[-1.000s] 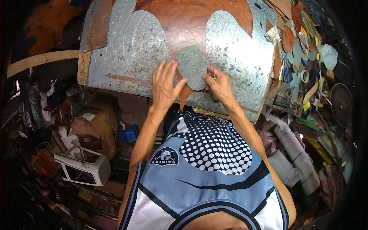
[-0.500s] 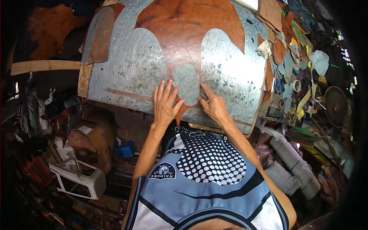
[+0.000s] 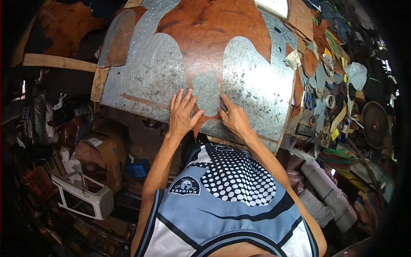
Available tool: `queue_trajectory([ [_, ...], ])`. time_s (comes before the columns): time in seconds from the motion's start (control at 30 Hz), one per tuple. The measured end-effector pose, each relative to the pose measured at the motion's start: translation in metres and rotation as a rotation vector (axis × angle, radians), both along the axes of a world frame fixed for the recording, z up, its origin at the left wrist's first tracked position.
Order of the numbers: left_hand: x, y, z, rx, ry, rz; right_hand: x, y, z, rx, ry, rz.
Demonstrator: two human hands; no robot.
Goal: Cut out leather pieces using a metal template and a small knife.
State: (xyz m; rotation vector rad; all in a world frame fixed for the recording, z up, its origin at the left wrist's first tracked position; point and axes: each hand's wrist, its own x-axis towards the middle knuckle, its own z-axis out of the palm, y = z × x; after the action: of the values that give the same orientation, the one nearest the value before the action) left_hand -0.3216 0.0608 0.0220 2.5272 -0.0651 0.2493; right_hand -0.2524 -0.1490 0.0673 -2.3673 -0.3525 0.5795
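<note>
A brown leather hide [image 3: 205, 38] lies over a metal-topped table, its narrow end toward me. On that end rests a flat grey template [image 3: 206, 94] with rounded corners. My left hand [image 3: 183, 113] lies with fingers spread at the template's left side, fingertips pressing near its edge and thumb by its lower left corner. At the template's right edge is my right hand [image 3: 234, 115], index finger pointing forward and the other fingers curled in. A thin pale tip shows just ahead of that index finger; the rest of what it holds is hidden by the hand.
The scratched metal sheet [image 3: 252, 85] covers the tabletop. Another grey template [image 3: 117, 38] sits on leather at the left. Cut scraps and a tape roll [image 3: 330, 101] crowd the right side. A cardboard box [image 3: 102, 154] and a white plastic stool [image 3: 83, 197] stand lower left.
The view has shifted slightly. Both hands stay on either side of the template, and the right hand remains close along its right edge. The template and leather look unmoved relative to each other.
</note>
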Motion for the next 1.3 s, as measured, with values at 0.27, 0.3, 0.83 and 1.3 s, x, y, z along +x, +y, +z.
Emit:
queue_trajectory([
  [0.27,0.008,-0.004,0.005,-0.063,0.0,0.039,0.01,-0.003,0.0,0.016,-0.002,0.069],
  [0.3,0.005,-0.007,0.005,-0.146,-0.01,0.1,0.009,-0.003,0.001,0.007,0.005,0.082],
  [0.83,0.112,0.003,0.1,-0.408,0.119,-0.216,0.066,-0.007,0.041,0.298,-0.394,0.062],
  [1.3,-0.007,0.011,0.007,-0.124,-0.049,-0.09,-0.025,0.012,-0.005,0.531,0.49,-0.654],
])
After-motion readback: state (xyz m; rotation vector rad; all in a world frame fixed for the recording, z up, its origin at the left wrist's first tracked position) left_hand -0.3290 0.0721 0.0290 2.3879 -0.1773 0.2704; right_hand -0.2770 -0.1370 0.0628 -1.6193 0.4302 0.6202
